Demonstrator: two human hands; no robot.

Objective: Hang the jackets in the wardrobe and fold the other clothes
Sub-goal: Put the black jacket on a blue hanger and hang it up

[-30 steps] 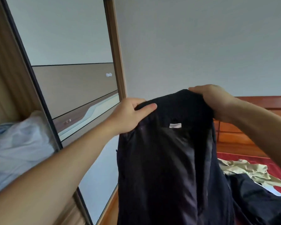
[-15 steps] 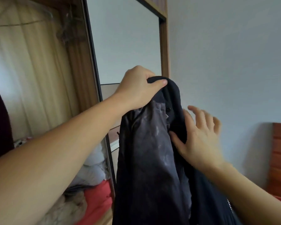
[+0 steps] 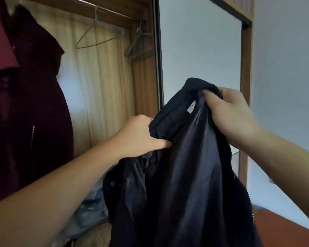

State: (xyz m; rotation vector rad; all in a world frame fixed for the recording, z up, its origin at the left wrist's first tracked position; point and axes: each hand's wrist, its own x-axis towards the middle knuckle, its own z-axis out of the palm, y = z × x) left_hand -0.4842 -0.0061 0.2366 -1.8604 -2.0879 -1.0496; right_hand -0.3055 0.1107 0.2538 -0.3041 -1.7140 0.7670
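A dark navy jacket (image 3: 182,175) hangs in front of me, shiny lining outward, a small white label near its collar. My left hand (image 3: 141,136) grips the collar's left side. My right hand (image 3: 228,113) grips the collar's right side, higher up. Behind them the open wardrobe (image 3: 143,77) shows its rail (image 3: 103,9) with an empty wire hanger (image 3: 98,34) and several more hangers (image 3: 137,45) bunched at the right end. A maroon jacket (image 3: 29,104) hangs at the left.
The wardrobe's mirrored sliding door (image 3: 200,50) stands right of the opening, with a grey wall beyond. Pale blue and other clothes (image 3: 89,214) lie piled at the wardrobe's bottom. A reddish surface (image 3: 289,227) shows at the lower right.
My view has turned left toward the wardrobe's inside. My right hand, open against the lining before, now grips the collar's right side; my left hand has dropped lower along the collar.
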